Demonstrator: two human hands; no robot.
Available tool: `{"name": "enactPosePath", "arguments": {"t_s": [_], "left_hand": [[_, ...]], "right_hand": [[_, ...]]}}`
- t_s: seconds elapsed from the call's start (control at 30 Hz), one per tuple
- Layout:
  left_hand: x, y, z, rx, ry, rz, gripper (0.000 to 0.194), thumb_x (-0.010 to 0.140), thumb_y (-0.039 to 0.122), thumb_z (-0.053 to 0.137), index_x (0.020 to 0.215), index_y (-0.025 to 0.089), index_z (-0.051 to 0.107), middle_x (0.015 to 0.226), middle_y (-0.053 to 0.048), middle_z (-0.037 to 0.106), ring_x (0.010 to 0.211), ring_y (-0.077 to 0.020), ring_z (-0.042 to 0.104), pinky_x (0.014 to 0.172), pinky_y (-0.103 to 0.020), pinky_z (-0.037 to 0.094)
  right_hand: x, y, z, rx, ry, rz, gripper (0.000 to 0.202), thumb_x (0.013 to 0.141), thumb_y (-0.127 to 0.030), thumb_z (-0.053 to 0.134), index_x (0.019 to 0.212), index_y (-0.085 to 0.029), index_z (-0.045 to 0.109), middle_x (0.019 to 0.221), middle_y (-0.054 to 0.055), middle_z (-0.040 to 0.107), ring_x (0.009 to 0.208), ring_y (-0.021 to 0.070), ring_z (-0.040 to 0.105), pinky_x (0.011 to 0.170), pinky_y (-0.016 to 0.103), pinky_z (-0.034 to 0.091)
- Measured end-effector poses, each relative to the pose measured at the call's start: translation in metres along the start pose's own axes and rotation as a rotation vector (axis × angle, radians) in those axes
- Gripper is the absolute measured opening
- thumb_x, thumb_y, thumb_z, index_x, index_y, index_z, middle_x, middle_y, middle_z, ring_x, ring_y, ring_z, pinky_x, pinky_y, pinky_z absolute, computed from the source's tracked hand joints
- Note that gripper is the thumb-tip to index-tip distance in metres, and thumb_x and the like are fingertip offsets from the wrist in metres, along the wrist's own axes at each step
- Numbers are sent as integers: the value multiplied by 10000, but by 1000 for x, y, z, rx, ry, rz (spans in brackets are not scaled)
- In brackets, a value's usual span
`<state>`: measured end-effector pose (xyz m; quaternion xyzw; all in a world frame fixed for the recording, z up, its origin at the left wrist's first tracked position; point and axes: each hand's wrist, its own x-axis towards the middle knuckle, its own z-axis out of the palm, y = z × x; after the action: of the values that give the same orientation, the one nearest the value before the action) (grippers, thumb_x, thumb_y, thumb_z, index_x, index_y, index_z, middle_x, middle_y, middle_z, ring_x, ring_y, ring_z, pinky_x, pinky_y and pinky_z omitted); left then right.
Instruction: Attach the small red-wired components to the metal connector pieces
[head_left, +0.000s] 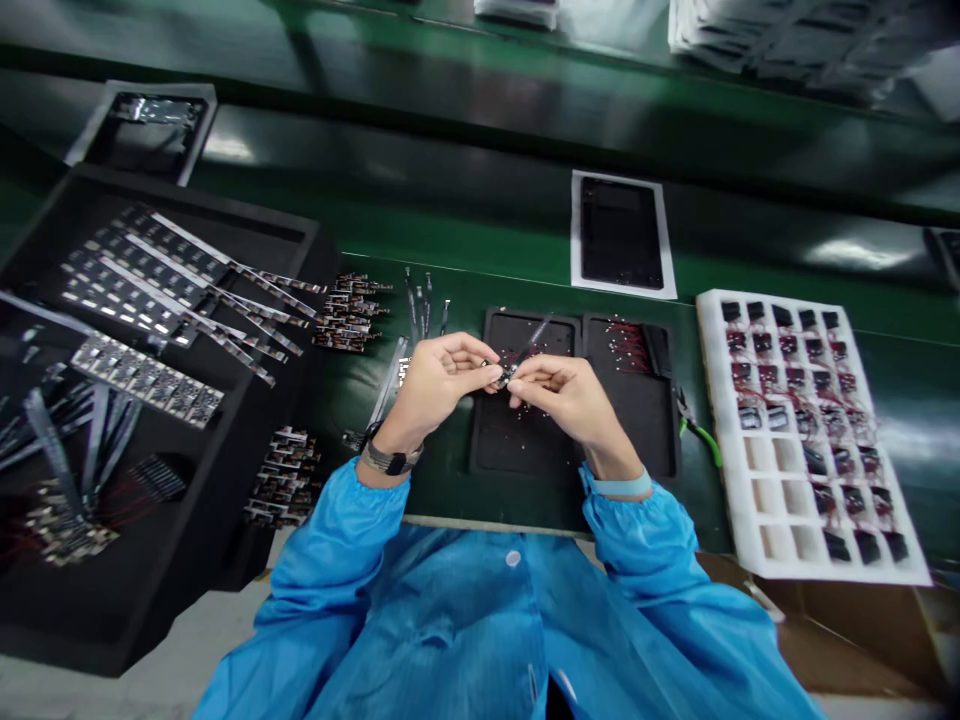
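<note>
Both hands meet over a black tray (525,455) with two compartments. Between thumb and fingers, my left hand (448,385) pinches a small circuit board (505,378). My right hand (553,398) is closed at the board's other side, its fingertips against it. A dark flat ribbon cable (534,335) slants up and away from the board. Tiny white and red bits lie in the left compartment below the fingers. Several red-wired parts (628,343) lie in the right compartment beside a black block (657,352). The fingertips partly hide the board.
Green-handled cutters (700,436) lie right of the tray, beside a white foam tray (731,480) of black wired modules. At left, a black bin (247,215) holds board strips and cables. Stacked small boards (349,312) stand next to it. A black panel (622,235) lies behind.
</note>
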<state>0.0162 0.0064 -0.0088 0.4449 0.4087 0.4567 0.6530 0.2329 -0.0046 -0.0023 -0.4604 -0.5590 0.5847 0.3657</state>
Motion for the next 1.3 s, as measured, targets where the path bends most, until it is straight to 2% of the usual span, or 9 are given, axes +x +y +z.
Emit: {"name": "enactPosePath", "arguments": {"t_s": [0.1, 0.2, 0.27, 0.37, 0.47, 0.57, 0.77, 0.97, 1.3], "left_hand": [[-2, 9, -10, -28, 73, 118, 236, 813, 281, 868, 957, 158, 726, 806, -38, 757, 706, -183, 771, 672, -289, 644], [-1, 15, -22, -63, 181, 242, 222, 842, 268, 844, 994, 180, 707, 850, -12, 717, 714, -187, 779, 598, -272, 636], [1, 15, -28, -64, 218, 294, 219, 852, 268, 837, 1007, 185, 705, 856, -6, 697, 684, -168, 764, 547, -243, 606], [4, 12, -31, -67, 237, 322, 226, 863, 278, 826, 1035, 186, 711, 870, -14, 694, 654, -139, 734, 514, -217, 564], [5, 11, -30, -81, 258, 304, 252, 851, 292, 831, 1052, 189, 721, 861, -15, 695, 628, -121, 703, 510, -212, 543], [4, 13, -29, -85, 271, 262, 260, 835, 304, 837, 1042, 188, 729, 851, -18, 699, 619, -118, 689, 508, -213, 526], [3, 15, -30, -92, 261, 244, 248, 829, 290, 832, 1029, 179, 736, 847, -26, 707, 619, -117, 678, 510, -221, 509], [3, 14, -30, -86, 264, 229, 275, 825, 290, 833, 1065, 187, 745, 856, -29, 699, 620, -109, 655, 508, -217, 485], [2, 14, -27, -91, 280, 183, 283, 797, 259, 861, 1051, 182, 764, 829, -24, 691, 636, -90, 619, 534, -189, 464]], "right_hand": [[-1, -5, -23, -168, 178, -156, 225, 919, -367, 789, 1102, -236, 797, 1062, 69, 801, 965, 232, 740, 874, 379, 576], [0, -5, -45, -432, 370, -242, 142, 946, -335, 739, 1016, -232, 805, 1015, 59, 787, 965, 240, 714, 895, 396, 548], [1, -3, -53, -556, 334, -194, 129, 942, -324, 725, 975, -222, 798, 945, 53, 779, 882, 236, 700, 842, 390, 536], [3, 1, -56, -679, 164, -101, 120, 931, -304, 718, 970, -216, 789, 947, 56, 778, 839, 234, 671, 804, 386, 502], [3, 7, -54, -827, 28, -50, 97, 895, -313, 772, 936, -228, 792, 864, 43, 745, 839, 240, 622, 804, 388, 442], [4, 16, -49, -912, -13, -9, 106, 881, -337, 807, 919, -239, 794, 776, 28, 695, 846, 244, 592, 824, 396, 393], [5, 23, -43, -791, 32, -52, 213, 950, -413, 723, 835, -249, 794, 754, 32, 683, 788, 227, 569, 818, 406, 412], [3, 15, -39, -541, 128, -197, 110, 919, -377, 790, 924, -276, 832, 983, 48, 794, 996, 275, 685, 948, 461, 493], [-2, 11, -35, -240, 257, -148, 139, 912, -352, 804, 993, -244, 840, 1025, 60, 828, 1018, 272, 769, 965, 448, 581]]}}
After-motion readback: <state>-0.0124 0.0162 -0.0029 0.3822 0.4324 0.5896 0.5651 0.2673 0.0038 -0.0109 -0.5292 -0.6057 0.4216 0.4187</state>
